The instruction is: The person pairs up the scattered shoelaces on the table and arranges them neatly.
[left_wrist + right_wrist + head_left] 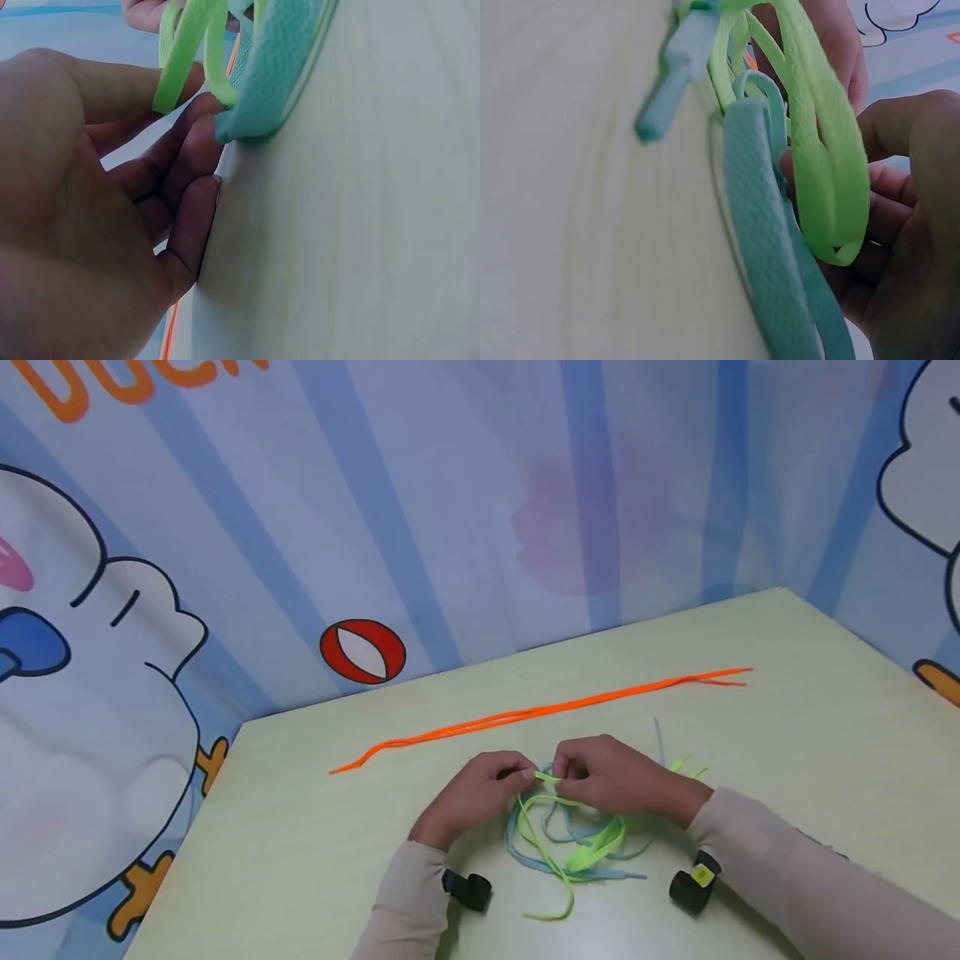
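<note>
Sleeves (810, 868) nearest; left hand (480, 787) and right hand (626, 777) pinch green lace (596, 850), blue lace (611, 874) beside it. Probably light, limp: pinch short spans.

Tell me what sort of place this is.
Perhaps a playroom or staged craft corner: a cartoon backdrop behind a pale table, with green lace at its near side.

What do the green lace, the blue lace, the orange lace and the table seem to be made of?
Green lace: matte fabric, probably synthetic; fine weave shows up close.
Blue lace: similar matte textile, with a clear woven texture.
Orange lace: probably fabric too, but too far off to show any weave.
Table: smooth wood or wood-look laminate, given its faint grain streaks.
</note>
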